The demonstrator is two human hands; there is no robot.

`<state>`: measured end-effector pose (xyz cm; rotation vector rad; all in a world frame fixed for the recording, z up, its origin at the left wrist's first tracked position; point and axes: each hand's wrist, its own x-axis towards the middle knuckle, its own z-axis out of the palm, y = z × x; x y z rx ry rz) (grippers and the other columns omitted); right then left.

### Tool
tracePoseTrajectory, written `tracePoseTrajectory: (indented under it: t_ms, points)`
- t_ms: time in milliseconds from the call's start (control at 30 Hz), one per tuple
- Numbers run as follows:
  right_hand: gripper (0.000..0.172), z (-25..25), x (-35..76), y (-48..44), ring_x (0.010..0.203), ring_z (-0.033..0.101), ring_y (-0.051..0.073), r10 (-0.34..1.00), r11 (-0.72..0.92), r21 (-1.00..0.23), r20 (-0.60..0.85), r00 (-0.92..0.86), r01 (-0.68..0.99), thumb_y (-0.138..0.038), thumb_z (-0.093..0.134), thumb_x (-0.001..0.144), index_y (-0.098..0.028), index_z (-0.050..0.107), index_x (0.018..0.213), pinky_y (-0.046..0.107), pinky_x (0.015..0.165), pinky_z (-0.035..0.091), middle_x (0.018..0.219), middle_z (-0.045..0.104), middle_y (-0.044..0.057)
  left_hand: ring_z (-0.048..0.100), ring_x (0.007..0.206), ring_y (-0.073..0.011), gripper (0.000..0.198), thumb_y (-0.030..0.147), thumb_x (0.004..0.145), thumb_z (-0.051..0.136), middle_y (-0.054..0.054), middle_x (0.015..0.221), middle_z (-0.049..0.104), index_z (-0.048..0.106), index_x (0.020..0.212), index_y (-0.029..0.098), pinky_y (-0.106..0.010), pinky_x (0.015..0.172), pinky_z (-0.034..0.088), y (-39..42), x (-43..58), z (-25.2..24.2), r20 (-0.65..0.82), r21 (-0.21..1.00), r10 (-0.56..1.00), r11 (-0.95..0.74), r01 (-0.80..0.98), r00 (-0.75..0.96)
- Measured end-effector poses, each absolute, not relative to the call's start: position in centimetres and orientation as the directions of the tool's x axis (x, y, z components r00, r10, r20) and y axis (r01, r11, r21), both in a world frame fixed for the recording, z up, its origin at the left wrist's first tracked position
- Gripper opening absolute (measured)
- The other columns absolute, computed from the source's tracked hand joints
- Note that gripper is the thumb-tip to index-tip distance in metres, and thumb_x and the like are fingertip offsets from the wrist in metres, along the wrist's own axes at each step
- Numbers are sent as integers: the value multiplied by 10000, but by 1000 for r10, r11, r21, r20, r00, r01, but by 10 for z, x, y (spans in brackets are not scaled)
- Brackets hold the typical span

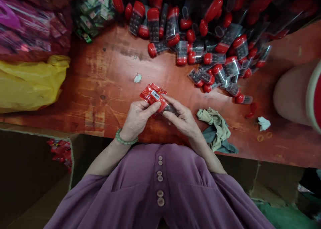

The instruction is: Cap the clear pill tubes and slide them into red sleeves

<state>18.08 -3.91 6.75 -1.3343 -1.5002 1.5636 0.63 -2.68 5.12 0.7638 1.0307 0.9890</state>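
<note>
My left hand [138,117] and my right hand [182,118] meet over the near edge of a red-brown wooden table [100,81]. Together they grip a red printed packet [152,93] with a barcode and a clear red-capped tube [167,107]. The left thumb presses on the packet where it meets the tube's red cap. My right fingers wrap the tube's clear dark body. A green bead bracelet [124,140] circles my left wrist.
A heap of several red-capped clear tubes [213,38] covers the far right of the table. A crumpled cloth [217,127] lies to my right. Yellow [30,83] and pink bags [30,28] sit at left. A cardboard box with red packets [60,150] stands below left.
</note>
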Motion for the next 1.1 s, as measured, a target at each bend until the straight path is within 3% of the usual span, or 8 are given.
tracePoseTrajectory:
  t_ms: [100, 267, 433, 500, 667, 867, 1000, 1100]
  points:
    - [548, 65, 172, -44, 1043, 645, 217, 930, -132, -960, -206, -304, 245, -451, 548, 952, -264, 427, 1453, 367, 841, 578, 1313, 605, 87, 702, 721, -164, 310, 497, 742, 793, -26, 804, 778, 782, 823, 198, -320, 771, 586, -33, 10, 49, -364, 848, 923, 383, -366, 123]
    - [509, 51, 153, -52, 1113, 624, 230, 976, -69, -962, -120, -183, 264, -437, 516, 970, -246, 397, 1427, 406, 946, 551, 1304, 595, 109, 709, 772, -173, 350, 527, 743, 782, -30, 834, 778, 769, 846, 193, -321, 785, 582, -38, 20, 44, -354, 865, 935, 336, -372, 21]
    - [490, 43, 139, -54, 891, 655, 186, 986, -96, -966, -126, -112, 240, -469, 426, 1007, -279, 333, 1450, 357, 777, 592, 1119, 629, 83, 694, 712, -150, 354, 551, 764, 753, -6, 759, 752, 743, 809, 200, -283, 710, 565, -36, 24, 37, -284, 910, 956, 244, -335, -75]
    - [483, 45, 138, -52, 866, 652, 184, 984, -96, -966, -128, -120, 241, -468, 441, 1003, -278, 356, 1439, 370, 786, 594, 1080, 636, 75, 698, 723, -152, 330, 528, 771, 758, -4, 765, 753, 744, 832, 204, -285, 720, 567, -35, 20, 37, -258, 924, 964, 227, -307, -64]
    - [451, 52, 138, -48, 1115, 630, 219, 992, 67, -953, 33, -118, 297, -478, 491, 982, -250, 448, 1368, 413, 997, 537, 1258, 619, 98, 731, 837, -192, 336, 518, 775, 758, -37, 883, 780, 757, 908, 209, -343, 835, 587, -33, 10, 43, -233, 888, 972, 222, -403, 23]
    - [532, 44, 138, -46, 1276, 570, 270, 976, 203, -869, 141, -167, 451, -507, 450, 989, -240, 387, 1445, 456, 1088, 489, 1383, 570, 139, 734, 844, -200, 341, 518, 724, 798, -31, 867, 780, 750, 866, 212, -377, 882, 591, -33, 8, 45, -299, 846, 952, 299, -441, 72]
    - [606, 48, 142, -46, 1314, 540, 270, 969, 191, -866, 91, -229, 462, -536, 445, 984, -238, 319, 1496, 456, 1092, 489, 1435, 525, 142, 728, 800, -185, 318, 489, 714, 817, -13, 845, 774, 750, 875, 223, -364, 845, 599, -33, 5, 46, -272, 858, 960, 272, -436, 65]
    - [567, 55, 146, -49, 1150, 637, 221, 961, 104, -913, -10, -276, 395, -474, 426, 1010, -257, 285, 1514, 408, 982, 563, 1382, 560, 119, 690, 652, -145, 298, 432, 661, 865, -1, 778, 762, 754, 829, 213, -306, 703, 594, -31, 5, 49, -300, 815, 953, 281, -507, 45]
